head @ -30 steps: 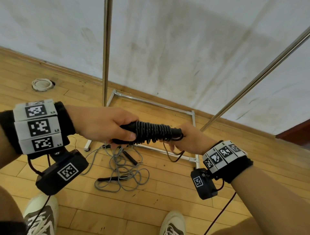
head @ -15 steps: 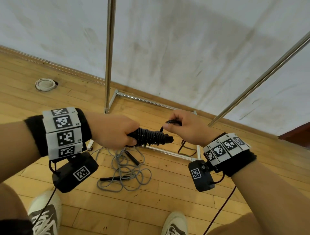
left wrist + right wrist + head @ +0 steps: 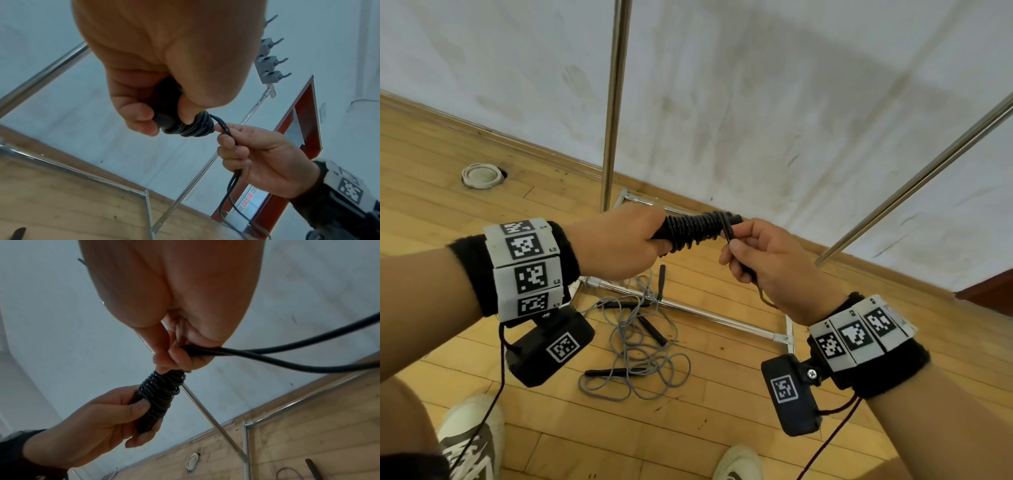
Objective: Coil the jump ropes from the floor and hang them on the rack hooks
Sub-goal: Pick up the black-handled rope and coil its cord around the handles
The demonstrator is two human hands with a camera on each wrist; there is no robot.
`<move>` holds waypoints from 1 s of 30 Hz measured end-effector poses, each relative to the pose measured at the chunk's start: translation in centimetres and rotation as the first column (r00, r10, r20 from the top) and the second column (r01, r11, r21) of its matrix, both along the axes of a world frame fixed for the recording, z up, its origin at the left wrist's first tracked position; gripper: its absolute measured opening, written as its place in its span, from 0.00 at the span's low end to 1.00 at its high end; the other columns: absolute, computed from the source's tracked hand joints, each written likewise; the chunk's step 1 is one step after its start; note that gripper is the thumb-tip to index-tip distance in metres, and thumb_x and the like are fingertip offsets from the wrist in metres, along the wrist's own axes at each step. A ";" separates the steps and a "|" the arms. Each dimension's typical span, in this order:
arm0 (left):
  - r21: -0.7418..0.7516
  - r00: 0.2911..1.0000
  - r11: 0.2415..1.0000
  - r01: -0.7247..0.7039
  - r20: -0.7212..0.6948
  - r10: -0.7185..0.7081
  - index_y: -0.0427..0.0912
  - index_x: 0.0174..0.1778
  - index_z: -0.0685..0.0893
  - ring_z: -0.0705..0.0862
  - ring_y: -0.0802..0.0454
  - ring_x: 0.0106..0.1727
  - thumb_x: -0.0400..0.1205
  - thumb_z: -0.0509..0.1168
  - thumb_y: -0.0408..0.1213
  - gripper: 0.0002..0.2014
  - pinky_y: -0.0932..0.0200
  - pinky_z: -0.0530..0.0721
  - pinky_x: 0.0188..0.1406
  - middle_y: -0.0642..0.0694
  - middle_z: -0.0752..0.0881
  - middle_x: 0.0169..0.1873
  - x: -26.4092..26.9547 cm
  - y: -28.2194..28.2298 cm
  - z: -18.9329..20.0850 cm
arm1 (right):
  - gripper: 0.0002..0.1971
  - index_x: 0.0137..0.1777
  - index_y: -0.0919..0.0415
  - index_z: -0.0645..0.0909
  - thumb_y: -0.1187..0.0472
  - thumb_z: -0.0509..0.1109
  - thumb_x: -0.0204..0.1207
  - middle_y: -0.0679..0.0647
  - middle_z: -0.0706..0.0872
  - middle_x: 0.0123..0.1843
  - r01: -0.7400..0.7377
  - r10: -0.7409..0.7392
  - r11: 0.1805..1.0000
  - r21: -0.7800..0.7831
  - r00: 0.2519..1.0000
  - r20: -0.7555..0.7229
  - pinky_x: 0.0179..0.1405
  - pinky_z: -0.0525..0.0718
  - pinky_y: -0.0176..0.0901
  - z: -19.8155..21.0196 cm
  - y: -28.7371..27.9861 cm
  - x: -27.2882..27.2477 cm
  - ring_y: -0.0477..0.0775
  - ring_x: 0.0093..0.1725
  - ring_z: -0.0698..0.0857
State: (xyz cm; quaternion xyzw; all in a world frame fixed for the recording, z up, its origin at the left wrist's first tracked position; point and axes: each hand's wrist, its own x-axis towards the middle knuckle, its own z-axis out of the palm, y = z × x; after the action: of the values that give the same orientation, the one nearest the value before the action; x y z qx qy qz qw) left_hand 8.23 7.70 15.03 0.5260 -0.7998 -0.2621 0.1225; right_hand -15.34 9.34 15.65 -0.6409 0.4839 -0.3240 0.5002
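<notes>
Wooden plank floor (image 3: 431, 212) fills the lower frame, a round white floor fitting (image 3: 481, 175) at upper left. Left hand (image 3: 619, 245) at centre-left, fingers wrapped round the handles of the black jump rope (image 3: 697, 230), cord wound in tight turns about them. Bundle held level above the floor, centre of frame. Below it, grey jump ropes (image 3: 635, 346) lie tangled on the planks, black handles among them, beside the chrome rack base (image 3: 688, 310). Rack upright (image 3: 616, 102) rises above centre. Right hand (image 3: 774, 270) right of centre, fingers curled, pinching a doubled loop of black cord at the bundle's end. Grey rack hooks (image 3: 269, 65) show upper right in the left wrist view.
</notes>
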 end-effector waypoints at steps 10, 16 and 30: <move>0.148 0.955 0.985 0.089 -0.294 -0.042 0.48 0.50 0.79 0.85 0.56 0.30 0.86 0.62 0.40 0.02 0.58 0.85 0.30 0.49 0.86 0.35 0.5 0.8 0.8 | 0.18 0.45 0.50 0.90 0.41 0.64 0.80 0.54 0.86 0.30 0.009 -0.005 0.999 0.039 0.996 -0.091 0.21 0.69 0.34 -0.7 1.2 -1.0 0.46 0.23 0.70; 0.201 0.935 0.959 0.200 -0.333 -0.125 0.49 0.48 0.79 0.84 0.58 0.30 0.86 0.62 0.40 0.03 0.63 0.82 0.29 0.54 0.86 0.32 0.7 1.5 1.3 | 0.16 0.50 0.52 0.88 0.65 0.59 0.88 0.55 0.84 0.40 -0.114 0.116 0.989 0.091 0.993 -0.019 0.30 0.72 0.38 -1.9 1.3 -1.8 0.45 0.29 0.72; 0.305 0.928 0.902 0.305 -0.310 -0.208 0.46 0.50 0.78 0.82 0.55 0.29 0.87 0.62 0.37 0.01 0.52 0.82 0.33 0.52 0.85 0.28 1.2 2.5 1.8 | 0.11 0.47 0.38 0.86 0.48 0.61 0.84 0.40 0.81 0.32 -0.232 0.204 0.973 -0.009 0.876 -0.437 0.39 0.82 0.41 -4.1 0.6 -2.9 0.44 0.34 0.82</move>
State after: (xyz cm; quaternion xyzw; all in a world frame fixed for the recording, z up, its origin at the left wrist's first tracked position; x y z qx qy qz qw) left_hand 9.46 10.18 16.86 0.3877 -0.7792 -0.4823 0.0993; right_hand -18.19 9.92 11.52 -0.7622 0.4975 -0.1296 0.3933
